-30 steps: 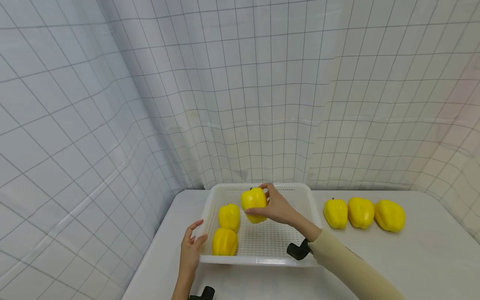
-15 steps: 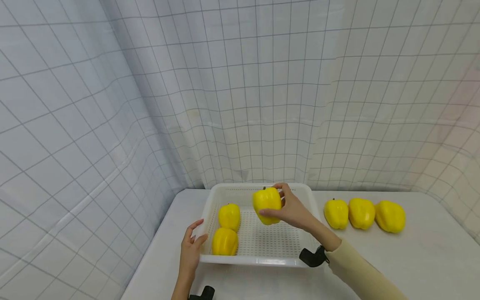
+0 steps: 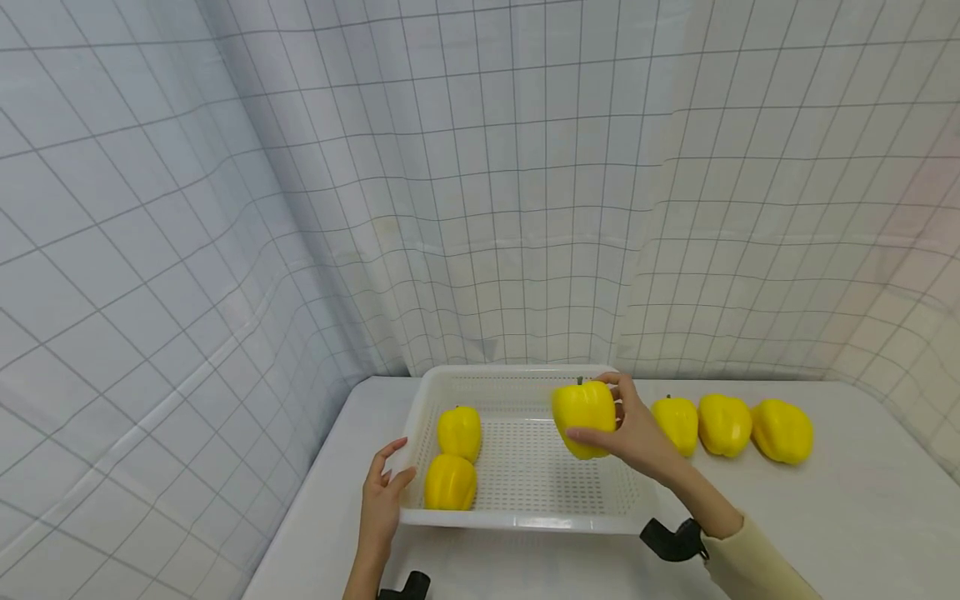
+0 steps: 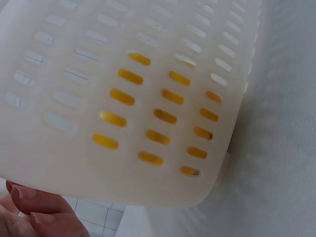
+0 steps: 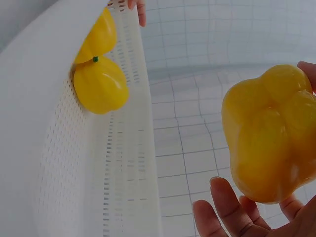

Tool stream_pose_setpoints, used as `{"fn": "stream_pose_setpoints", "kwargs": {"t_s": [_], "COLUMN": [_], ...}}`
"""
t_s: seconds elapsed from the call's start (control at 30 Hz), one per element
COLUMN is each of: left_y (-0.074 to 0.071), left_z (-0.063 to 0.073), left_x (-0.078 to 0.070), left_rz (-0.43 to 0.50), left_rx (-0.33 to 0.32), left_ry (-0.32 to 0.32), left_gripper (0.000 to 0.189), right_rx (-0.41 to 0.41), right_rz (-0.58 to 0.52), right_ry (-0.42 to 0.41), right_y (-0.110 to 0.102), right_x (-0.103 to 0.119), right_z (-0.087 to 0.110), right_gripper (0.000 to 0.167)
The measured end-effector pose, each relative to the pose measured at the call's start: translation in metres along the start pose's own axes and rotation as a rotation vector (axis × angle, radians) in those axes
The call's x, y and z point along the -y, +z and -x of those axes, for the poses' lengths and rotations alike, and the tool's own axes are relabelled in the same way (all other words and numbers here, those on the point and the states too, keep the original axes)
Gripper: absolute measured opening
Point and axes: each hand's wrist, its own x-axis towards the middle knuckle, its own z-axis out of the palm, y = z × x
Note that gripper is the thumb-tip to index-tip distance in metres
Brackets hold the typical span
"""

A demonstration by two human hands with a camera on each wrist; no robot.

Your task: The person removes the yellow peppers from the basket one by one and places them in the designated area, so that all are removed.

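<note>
My right hand (image 3: 637, 429) holds a yellow bell pepper (image 3: 580, 417) with a short green stem, thumb in front and fingers behind, over the right part of a white plastic basket (image 3: 517, 521). In the right wrist view, the held bell pepper (image 5: 266, 133) fills the right side, its lobed underside showing. On the basket's left rim, my left hand (image 3: 381, 504) grips the edge; its fingers (image 4: 29, 197) show at the rim in the left wrist view. Two more yellow bell peppers, a far one (image 3: 459, 433) and a near one (image 3: 450, 483), lie along the basket's left side.
Three yellow bell peppers stand in a row right of the basket: one (image 3: 677, 423) partly behind my right hand, one (image 3: 723, 426) in the middle, one (image 3: 782, 432) outermost. A white table (image 3: 847, 517) lies beneath, with a gridded curtain (image 3: 525, 208) behind it.
My right hand has carried the held bell pepper to the right, from the basket's middle to its right part. My left hand and the basket have stayed in place.
</note>
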Motion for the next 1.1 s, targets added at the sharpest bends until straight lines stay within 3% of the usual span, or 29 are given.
{"fn": "stream_pose_setpoints", "kwargs": {"t_s": [0.5,0.8,1.1], "left_y": [0.001,0.002,0.001], "left_z": [-0.001,-0.001,0.001], "left_x": [0.000,0.000,-0.001], "left_rz": [0.001,-0.010,0.001], "left_rx": [0.000,0.004,0.012], "left_ry": [-0.006,0.002,-0.007], "left_gripper": [0.043,0.043,0.044], "right_rx": [-0.106,-0.158,-0.162], "right_rz": [0.004,0.084,0.174], "right_ry": [0.089,0.130,0.229], "right_y": [-0.040,-0.067,-0.079], "right_x": [-0.032,-0.053,-0.078], "right_z": [0.037,0.059,0.069], "right_gripper": [0.081,0.082,0.087]}}
